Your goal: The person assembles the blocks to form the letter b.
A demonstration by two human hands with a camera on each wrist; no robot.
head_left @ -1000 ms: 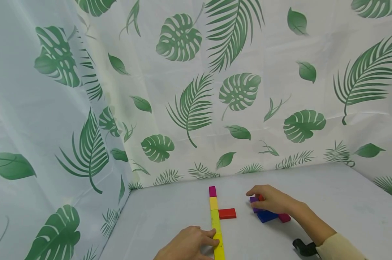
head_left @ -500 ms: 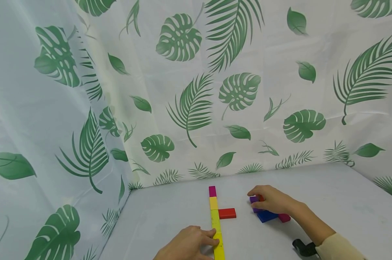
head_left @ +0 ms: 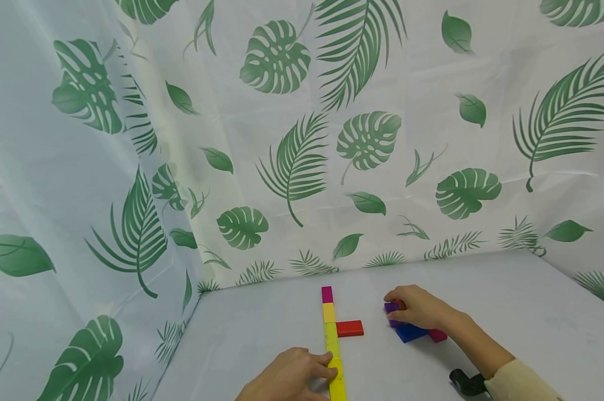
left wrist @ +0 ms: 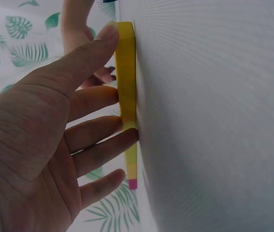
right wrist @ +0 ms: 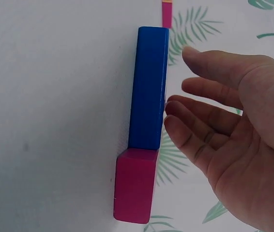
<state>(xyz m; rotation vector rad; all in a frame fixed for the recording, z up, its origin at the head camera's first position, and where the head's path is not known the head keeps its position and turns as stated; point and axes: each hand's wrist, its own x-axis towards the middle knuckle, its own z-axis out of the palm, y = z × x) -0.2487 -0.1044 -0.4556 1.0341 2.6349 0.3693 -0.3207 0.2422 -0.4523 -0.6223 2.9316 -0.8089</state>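
Observation:
A straight row of blocks (head_left: 333,341) lies on the white table, yellow for most of its length with a magenta block (head_left: 327,294) at the far end. My left hand (head_left: 293,374) rests its fingertips along the row's left side, fingers nearly straight, as the left wrist view also shows. Over a cluster of blocks at the right hovers my right hand (head_left: 422,308). Under it show a purple block (head_left: 391,315), a blue block (head_left: 411,333), a magenta block (head_left: 437,335) and part of a red one. In the right wrist view its thumb and fingers stand apart, nothing between them.
A red block (head_left: 349,328) sits against the right side of the row. Near the right sleeve lies a black object (head_left: 468,383), partly hidden. White cloth walls (head_left: 302,245) with green leaves rise behind and at the sides of the table.
My right hand has shifted very slightly to the right above the cluster. The left hand and the blocks keep their places.

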